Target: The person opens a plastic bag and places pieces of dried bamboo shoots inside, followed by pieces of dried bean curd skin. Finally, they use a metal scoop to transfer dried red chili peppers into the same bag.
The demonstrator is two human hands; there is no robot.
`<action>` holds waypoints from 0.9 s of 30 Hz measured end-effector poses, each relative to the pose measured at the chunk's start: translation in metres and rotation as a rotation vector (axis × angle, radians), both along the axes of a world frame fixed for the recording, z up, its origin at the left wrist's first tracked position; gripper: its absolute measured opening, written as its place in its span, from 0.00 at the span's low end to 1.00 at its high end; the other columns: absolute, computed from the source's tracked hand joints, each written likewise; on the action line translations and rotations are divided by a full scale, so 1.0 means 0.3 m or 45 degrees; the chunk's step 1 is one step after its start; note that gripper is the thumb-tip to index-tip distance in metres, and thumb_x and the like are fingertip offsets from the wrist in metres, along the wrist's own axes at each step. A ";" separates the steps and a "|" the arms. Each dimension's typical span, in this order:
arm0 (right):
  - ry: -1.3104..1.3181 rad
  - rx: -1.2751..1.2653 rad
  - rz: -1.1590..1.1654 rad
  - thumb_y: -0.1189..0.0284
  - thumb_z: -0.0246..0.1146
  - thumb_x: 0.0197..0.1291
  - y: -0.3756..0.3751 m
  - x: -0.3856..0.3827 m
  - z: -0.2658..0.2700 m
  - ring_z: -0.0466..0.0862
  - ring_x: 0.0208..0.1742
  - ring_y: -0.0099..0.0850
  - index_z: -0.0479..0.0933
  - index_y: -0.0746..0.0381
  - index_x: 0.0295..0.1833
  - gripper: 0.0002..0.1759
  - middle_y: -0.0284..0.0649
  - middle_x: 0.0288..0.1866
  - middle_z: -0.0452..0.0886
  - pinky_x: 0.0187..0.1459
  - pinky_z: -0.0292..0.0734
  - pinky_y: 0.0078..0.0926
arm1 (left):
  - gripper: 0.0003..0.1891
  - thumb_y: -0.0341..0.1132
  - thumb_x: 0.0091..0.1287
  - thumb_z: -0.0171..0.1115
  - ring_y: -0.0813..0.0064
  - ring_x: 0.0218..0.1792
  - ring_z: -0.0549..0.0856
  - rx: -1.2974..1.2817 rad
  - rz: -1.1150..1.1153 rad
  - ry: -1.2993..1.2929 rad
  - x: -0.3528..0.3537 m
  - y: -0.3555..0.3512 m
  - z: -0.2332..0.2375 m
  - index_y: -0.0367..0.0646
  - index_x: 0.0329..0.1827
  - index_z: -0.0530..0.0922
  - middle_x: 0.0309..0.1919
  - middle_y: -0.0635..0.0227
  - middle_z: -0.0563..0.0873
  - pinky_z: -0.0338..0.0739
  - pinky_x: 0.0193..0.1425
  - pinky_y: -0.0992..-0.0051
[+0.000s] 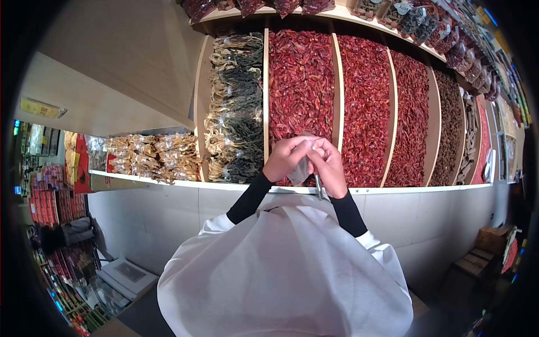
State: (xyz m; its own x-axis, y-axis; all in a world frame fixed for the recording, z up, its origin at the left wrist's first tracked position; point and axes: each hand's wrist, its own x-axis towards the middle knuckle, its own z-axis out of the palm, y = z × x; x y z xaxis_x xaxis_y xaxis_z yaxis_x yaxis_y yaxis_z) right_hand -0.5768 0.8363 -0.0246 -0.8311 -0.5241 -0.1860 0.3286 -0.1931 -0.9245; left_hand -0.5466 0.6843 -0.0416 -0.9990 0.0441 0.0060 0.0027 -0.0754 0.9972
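My left hand (288,158) and my right hand (330,168) meet over the front edge of a bin of dried red chillies (300,84). A clear, crumpled plastic bag (300,173) hangs from their pinched fingers, both hands gripping its top. Below my right palm sticks out a narrow metal piece (319,186), perhaps a handle; its other end is hidden by the hand. Whatever the bag may contain cannot be made out.
To the left lie bundled dried strips, pale and dark (236,106). More bins of dried chillies (366,106) run rightward between wooden dividers (392,118). A white ledge (359,190) borders the front. Packaged goods (412,19) line the shelf above; a white machine (128,276) stands lower left.
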 end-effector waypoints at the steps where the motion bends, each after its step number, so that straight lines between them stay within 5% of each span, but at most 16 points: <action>1: 0.000 -0.001 -0.002 0.78 0.59 0.68 0.016 -0.003 0.000 0.72 0.22 0.15 0.71 0.61 0.40 0.04 0.28 0.28 0.75 0.24 0.64 0.14 | 0.18 0.36 0.73 0.54 0.79 0.39 0.84 -0.001 -0.002 0.000 0.006 0.000 0.000 0.32 0.59 0.77 0.42 0.63 0.88 0.79 0.46 0.76; 4: -0.199 0.024 -0.013 0.78 0.63 0.65 0.046 0.009 0.025 0.66 0.22 0.09 0.74 0.59 0.36 0.06 0.22 0.24 0.73 0.24 0.59 0.12 | 0.18 0.32 0.63 0.64 0.78 0.36 0.86 -0.231 -0.138 0.133 0.033 -0.013 0.046 0.35 0.56 0.80 0.38 0.60 0.88 0.80 0.43 0.75; 9: -0.054 -0.013 -0.083 0.81 0.68 0.60 0.093 0.053 -0.034 0.62 0.27 0.07 0.77 0.61 0.39 0.07 0.20 0.27 0.69 0.27 0.54 0.10 | 0.14 0.30 0.65 0.58 0.76 0.39 0.88 -0.340 -0.206 0.218 0.029 -0.069 0.060 0.37 0.52 0.82 0.38 0.58 0.88 0.81 0.45 0.75; 11: 0.251 0.033 -0.127 0.80 0.69 0.59 0.112 0.070 -0.050 0.59 0.26 0.08 0.77 0.62 0.41 0.08 0.20 0.27 0.67 0.28 0.51 0.10 | 0.14 0.28 0.64 0.54 0.68 0.38 0.89 -0.408 -0.200 0.345 0.029 -0.068 0.080 0.38 0.50 0.82 0.39 0.60 0.88 0.81 0.44 0.74; 12: 0.181 0.035 -0.116 0.75 0.74 0.53 0.149 0.070 -0.101 0.68 0.32 0.12 0.76 0.62 0.52 0.21 0.26 0.36 0.72 0.31 0.61 0.12 | 0.14 0.28 0.64 0.54 0.68 0.38 0.89 -0.410 -0.200 0.345 0.030 -0.062 0.089 0.38 0.50 0.82 0.39 0.60 0.88 0.81 0.44 0.74; 13: 0.181 0.033 -0.116 0.75 0.74 0.53 0.152 0.064 -0.109 0.68 0.32 0.12 0.76 0.62 0.52 0.21 0.26 0.36 0.72 0.31 0.61 0.12 | 0.13 0.29 0.64 0.56 0.66 0.38 0.89 -0.461 -0.209 0.345 0.032 -0.051 0.099 0.40 0.48 0.83 0.38 0.63 0.88 0.81 0.43 0.73; 15: 0.868 0.511 -0.331 0.69 0.79 0.44 0.152 0.041 -0.120 0.75 0.50 0.27 0.69 0.63 0.63 0.40 0.38 0.54 0.72 0.48 0.73 0.24 | 0.11 0.30 0.63 0.57 0.65 0.37 0.88 -0.512 -0.216 0.347 0.035 -0.032 0.124 0.43 0.46 0.84 0.37 0.66 0.88 0.82 0.42 0.73; 16: 1.059 0.750 -0.075 0.62 0.81 0.37 0.186 0.009 -0.138 0.63 0.71 0.46 0.60 0.62 0.71 0.55 0.48 0.71 0.60 0.69 0.63 0.41 | 0.08 0.30 0.62 0.60 0.67 0.34 0.88 -0.791 -0.218 0.564 0.039 -0.022 0.142 0.43 0.42 0.85 0.34 0.66 0.88 0.82 0.40 0.72; 17: 1.061 0.750 -0.078 0.62 0.81 0.37 0.179 -0.011 -0.147 0.63 0.71 0.46 0.60 0.62 0.71 0.55 0.48 0.71 0.60 0.69 0.63 0.41 | 0.06 0.31 0.61 0.62 0.69 0.32 0.88 -1.070 -0.217 0.785 0.041 -0.009 0.157 0.44 0.37 0.86 0.31 0.67 0.88 0.83 0.38 0.72; 21: 1.325 0.730 0.289 0.52 0.75 0.44 0.124 -0.097 -0.163 0.51 0.79 0.53 0.61 0.61 0.73 0.53 0.51 0.77 0.55 0.75 0.50 0.49 | 0.03 0.37 0.56 0.68 0.77 0.31 0.85 -1.166 -0.250 1.021 0.054 0.038 0.214 0.52 0.32 0.86 0.32 0.77 0.85 0.82 0.31 0.75; 23: 1.424 0.421 0.611 0.59 0.68 0.53 0.065 -0.116 -0.151 0.57 0.77 0.50 0.67 0.60 0.70 0.39 0.49 0.77 0.56 0.76 0.49 0.50 | 0.05 0.38 0.53 0.68 0.76 0.32 0.85 -1.225 -0.285 0.987 0.060 0.040 0.208 0.52 0.32 0.86 0.33 0.77 0.83 0.81 0.32 0.75; 24: 1.421 0.381 0.543 0.65 0.64 0.60 0.038 -0.093 -0.117 0.65 0.74 0.44 0.74 0.62 0.65 0.27 0.47 0.76 0.61 0.74 0.56 0.44 | 0.06 0.39 0.52 0.69 0.75 0.32 0.85 -1.219 -0.219 1.019 0.054 0.041 0.187 0.52 0.32 0.86 0.31 0.76 0.82 0.81 0.33 0.74; 27: 1.247 0.263 0.556 0.65 0.63 0.60 0.017 -0.067 -0.130 0.67 0.73 0.43 0.75 0.62 0.64 0.26 0.47 0.74 0.63 0.72 0.59 0.42 | 0.08 0.38 0.49 0.70 0.72 0.32 0.85 -1.241 -0.198 0.977 0.069 0.030 0.206 0.50 0.32 0.85 0.30 0.73 0.81 0.81 0.36 0.72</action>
State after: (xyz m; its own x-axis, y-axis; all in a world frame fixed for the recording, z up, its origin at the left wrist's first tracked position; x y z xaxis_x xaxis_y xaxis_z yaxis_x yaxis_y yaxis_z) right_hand -0.5969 0.8412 -0.0637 -0.4167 -0.8445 0.3365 -0.5648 -0.0495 -0.8237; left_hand -0.5260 0.6934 0.0202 -0.7363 0.4745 0.4824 0.6646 0.6413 0.3834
